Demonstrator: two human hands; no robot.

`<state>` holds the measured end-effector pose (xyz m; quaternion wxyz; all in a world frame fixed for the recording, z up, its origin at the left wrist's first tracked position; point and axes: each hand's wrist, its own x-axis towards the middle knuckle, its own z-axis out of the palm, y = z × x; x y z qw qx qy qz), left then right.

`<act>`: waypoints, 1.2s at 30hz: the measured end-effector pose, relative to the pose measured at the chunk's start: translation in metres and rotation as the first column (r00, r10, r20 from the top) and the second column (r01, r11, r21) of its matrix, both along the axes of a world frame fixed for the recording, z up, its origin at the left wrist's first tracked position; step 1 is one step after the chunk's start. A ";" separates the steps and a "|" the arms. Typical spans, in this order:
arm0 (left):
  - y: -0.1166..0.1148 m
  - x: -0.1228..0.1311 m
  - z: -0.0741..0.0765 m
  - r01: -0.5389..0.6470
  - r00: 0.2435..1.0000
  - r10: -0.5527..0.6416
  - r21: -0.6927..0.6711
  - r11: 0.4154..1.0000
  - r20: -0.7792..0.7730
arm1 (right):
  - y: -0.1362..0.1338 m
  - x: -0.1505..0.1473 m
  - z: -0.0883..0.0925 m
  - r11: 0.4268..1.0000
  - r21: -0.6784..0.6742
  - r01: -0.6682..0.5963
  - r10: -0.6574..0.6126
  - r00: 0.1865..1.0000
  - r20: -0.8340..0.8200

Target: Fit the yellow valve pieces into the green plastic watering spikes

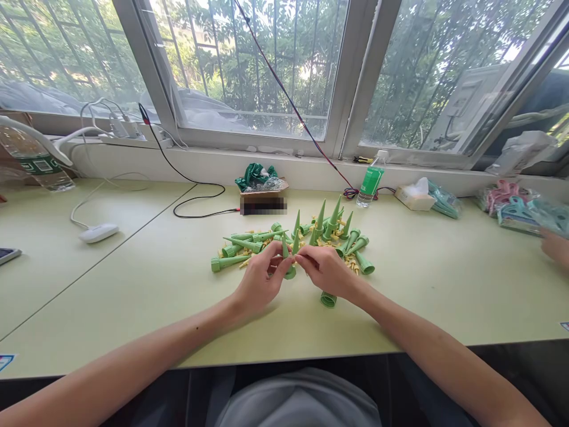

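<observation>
My left hand [260, 279] is closed around a green plastic plant-watering spike [290, 273], its wide collar low and its point up. Close against it, my right hand [328, 270] pinches with thumb and forefinger at the spike's side. What sits between those fingertips is too small to make out. Beyond both hands spreads a pile of green spikes, some upright like the tall spike [320, 216], others lying down like the spike at the left [229, 263]. Small yellow plastic pieces [354, 265] are scattered among them. Under my right wrist lies another green spike [328, 300], partly covered.
Behind the pile is a small cardboard box [264, 196] with green plastic wrapping. A water bottle [370, 181], a tissue pack [415, 196] and bagged clips [518, 210] line the window side. A white mouse [99, 233] lies left. Another person's hand [555, 246] shows at the right edge.
</observation>
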<state>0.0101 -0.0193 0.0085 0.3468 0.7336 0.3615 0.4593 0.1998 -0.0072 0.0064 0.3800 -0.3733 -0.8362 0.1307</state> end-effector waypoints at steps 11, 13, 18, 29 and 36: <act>0.006 0.000 0.005 0.080 0.964 0.003 -0.298 0.951 0.266 | 0.002 0.001 -0.002 0.997 0.043 -0.071 0.072 0.996 -0.045; 0.006 0.000 0.006 0.083 0.964 0.000 -0.301 0.950 0.266 | 0.003 0.001 -0.003 0.995 0.050 -0.083 0.086 0.995 -0.055; 0.006 -0.001 0.004 0.067 0.973 -0.003 -0.272 0.960 0.229 | 0.005 0.001 -0.006 0.995 0.034 -0.093 0.095 0.994 -0.060; 0.006 -0.003 -0.002 0.020 0.992 -0.006 -0.114 0.993 0.122 | 0.005 0.002 -0.005 0.996 -0.008 -0.092 0.092 0.995 -0.024; 0.005 -0.006 -0.004 -0.003 0.999 0.003 -0.020 1.000 0.043 | 0.004 0.003 -0.003 0.997 -0.026 -0.069 0.071 0.994 0.087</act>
